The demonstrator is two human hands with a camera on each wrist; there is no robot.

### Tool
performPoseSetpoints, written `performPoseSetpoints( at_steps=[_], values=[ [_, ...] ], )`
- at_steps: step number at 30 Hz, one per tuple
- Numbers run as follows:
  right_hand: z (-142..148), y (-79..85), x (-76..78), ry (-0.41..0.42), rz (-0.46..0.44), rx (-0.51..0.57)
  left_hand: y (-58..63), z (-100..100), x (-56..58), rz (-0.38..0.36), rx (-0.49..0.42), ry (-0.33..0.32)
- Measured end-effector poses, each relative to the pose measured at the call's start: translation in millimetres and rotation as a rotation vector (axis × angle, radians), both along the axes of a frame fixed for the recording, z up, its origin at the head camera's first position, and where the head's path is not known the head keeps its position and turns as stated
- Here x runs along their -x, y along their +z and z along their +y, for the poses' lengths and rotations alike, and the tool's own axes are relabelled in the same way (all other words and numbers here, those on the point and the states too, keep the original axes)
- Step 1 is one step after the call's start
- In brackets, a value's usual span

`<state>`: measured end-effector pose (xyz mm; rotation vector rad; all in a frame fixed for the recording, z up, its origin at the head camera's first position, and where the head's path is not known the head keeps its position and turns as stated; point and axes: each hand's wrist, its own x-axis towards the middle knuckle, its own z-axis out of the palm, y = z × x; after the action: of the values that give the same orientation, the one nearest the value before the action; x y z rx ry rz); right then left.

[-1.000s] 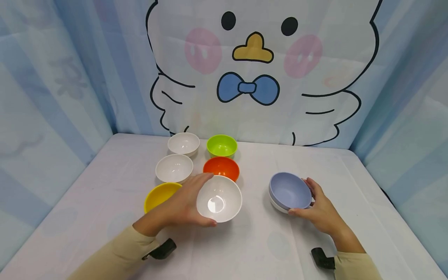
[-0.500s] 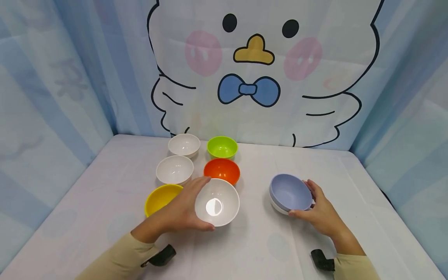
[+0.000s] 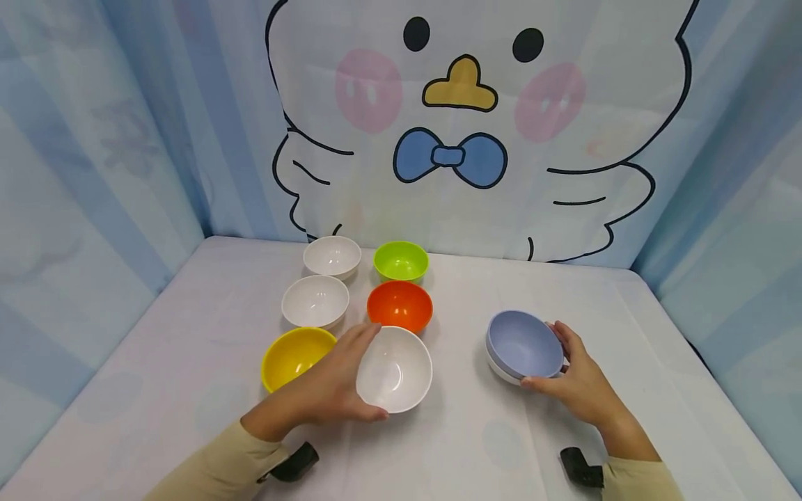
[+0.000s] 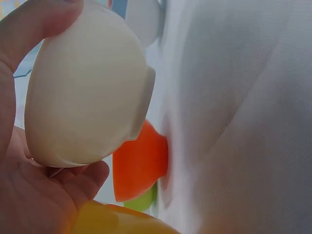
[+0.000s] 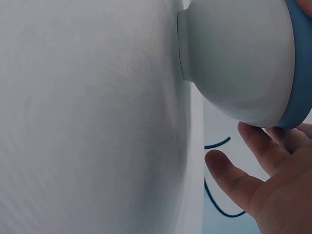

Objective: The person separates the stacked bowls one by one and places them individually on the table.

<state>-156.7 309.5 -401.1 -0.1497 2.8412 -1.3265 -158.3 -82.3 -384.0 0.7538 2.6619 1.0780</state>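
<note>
In the head view my left hand (image 3: 332, 383) grips a white bowl (image 3: 396, 369) by its side, thumb at the near rim and fingers at the far rim. The left wrist view shows this bowl's foot raised off the tablecloth. To the right, my right hand (image 3: 585, 390) holds a periwinkle-blue bowl (image 3: 525, 344) by its right side. That one sits inside another white bowl (image 5: 239, 58), whose foot appears to rest on the cloth in the right wrist view. Just beyond the left hand's bowl stands an orange bowl (image 3: 399, 306).
A yellow bowl (image 3: 294, 358) is beside the left wrist, partly covered by the hand. Behind it stand two white bowls, one nearer (image 3: 315, 301) and one farther (image 3: 332, 257). A green bowl (image 3: 401, 261) is behind the orange one. Printed curtains (image 3: 470, 209) enclose the table.
My left hand has drawn the white bowl slightly toward me, away from the orange bowl. The right hand keeps its hold on the stacked bowls without visible movement.
</note>
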Motion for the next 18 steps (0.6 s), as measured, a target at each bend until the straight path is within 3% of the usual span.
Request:
performPoseSetpoints(
  at_steps=[5, 18],
  values=[
    [0.1, 1.4, 0.9, -0.003, 0.006, -0.006, -1.3, 2.8, 1.8, 0.052, 0.036, -0.039],
    [-1.2, 2.4, 0.5, 0.012, 0.018, 0.03, -4.0, 6.6, 3.9, 0.07, 0.092, -0.097]
  ],
)
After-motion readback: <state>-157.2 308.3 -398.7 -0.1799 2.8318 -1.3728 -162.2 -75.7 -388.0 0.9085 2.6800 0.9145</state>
